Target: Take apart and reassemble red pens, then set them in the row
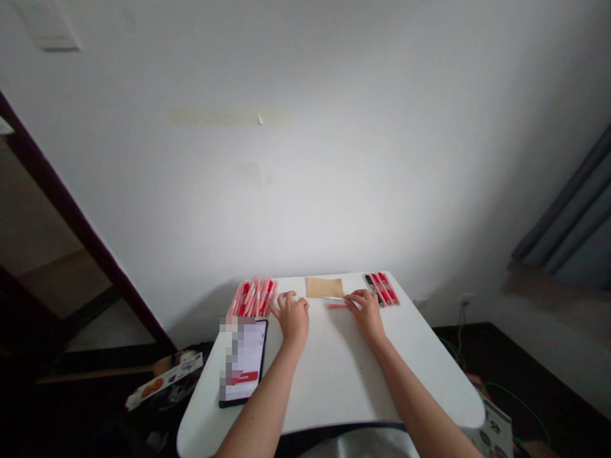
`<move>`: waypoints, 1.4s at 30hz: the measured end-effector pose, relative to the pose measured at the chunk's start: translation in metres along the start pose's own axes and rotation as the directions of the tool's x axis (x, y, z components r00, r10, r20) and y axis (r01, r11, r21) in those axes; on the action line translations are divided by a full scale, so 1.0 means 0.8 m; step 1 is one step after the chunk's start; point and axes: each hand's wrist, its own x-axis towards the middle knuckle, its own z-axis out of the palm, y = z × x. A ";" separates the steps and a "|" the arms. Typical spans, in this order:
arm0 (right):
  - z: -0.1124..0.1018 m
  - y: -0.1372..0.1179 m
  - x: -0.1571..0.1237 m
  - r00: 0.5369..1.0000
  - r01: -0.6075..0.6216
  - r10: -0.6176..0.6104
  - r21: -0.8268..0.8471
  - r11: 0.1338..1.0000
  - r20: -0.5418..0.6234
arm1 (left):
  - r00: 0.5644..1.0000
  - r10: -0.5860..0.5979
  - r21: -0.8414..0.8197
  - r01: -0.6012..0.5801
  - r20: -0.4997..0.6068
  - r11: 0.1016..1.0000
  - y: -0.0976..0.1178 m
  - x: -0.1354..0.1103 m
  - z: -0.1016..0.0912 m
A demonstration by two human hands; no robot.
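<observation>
1. Phone [243, 362] lay lower left on the white table [334, 388]; pink pens [252, 297] were piled above it.
2. Left hand [292, 318] rested half curled just beside that pile; whether it held anything could not be told.
3. White rod [334, 298] and pink barrel [337, 306] lay mid-frame below brown paper [324, 287]; steadying the barrel while handling the rod would probably serve best.
4. Right hand [367, 315] had bent fingertips at the rod's end, grip unclear; red pens [384, 289] lay just beside it.

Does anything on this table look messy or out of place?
Nothing looks spilled. The pink pens at the back left lie in a loose, fanned heap, while the red pens by the right hand sit in a tidy row, with one black pen at its end.
</observation>
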 end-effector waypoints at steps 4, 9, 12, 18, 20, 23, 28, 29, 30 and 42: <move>0.000 -0.001 0.000 1.000 0.001 -0.001 0.004 1.000 -0.008 | 1.000 -0.004 -0.010 0.004 0.011 1.000 -0.001 0.000 0.001; 0.002 0.003 0.000 1.000 0.007 -0.007 -0.001 1.000 -0.002 | 1.000 -0.002 -0.052 0.003 0.010 0.999 0.001 0.002 0.002; 0.002 0.004 0.001 1.000 0.005 -0.005 -0.004 1.000 0.004 | 1.000 0.002 -0.101 -0.001 0.003 0.995 0.004 0.003 0.003; 0.000 0.000 0.000 0.999 0.023 -0.023 0.009 1.000 0.040 | 1.000 0.015 -0.207 -0.010 0.020 0.978 0.010 0.003 0.002; -0.001 -0.001 0.000 0.999 0.032 -0.033 0.012 0.999 0.043 | 0.999 0.032 -0.233 -0.028 0.012 0.972 0.012 0.003 0.000; -0.001 -0.003 -0.001 0.998 0.043 -0.043 0.013 0.999 0.044 | 0.998 0.057 -0.258 -0.054 0.004 0.965 0.014 0.003 -0.003; -0.001 -0.004 0.000 0.997 0.055 -0.056 0.014 0.998 0.050 | 0.997 0.076 -0.284 -0.072 0.000 0.956 0.015 0.003 -0.006; -0.001 -0.003 0.000 0.997 0.055 -0.056 0.013 0.998 0.052 | 0.997 0.078 -0.288 -0.075 -0.002 0.955 0.015 0.003 -0.006; 0.000 -0.003 0.000 0.997 0.054 -0.055 0.013 0.998 0.053 | 0.997 0.081 -0.292 -0.079 -0.004 0.953 0.015 0.002 -0.006; 0.001 -0.004 -0.001 0.997 0.055 -0.056 0.011 0.998 0.060 | 0.994 0.109 -0.282 -0.109 -0.018 0.953 0.015 0.001 -0.003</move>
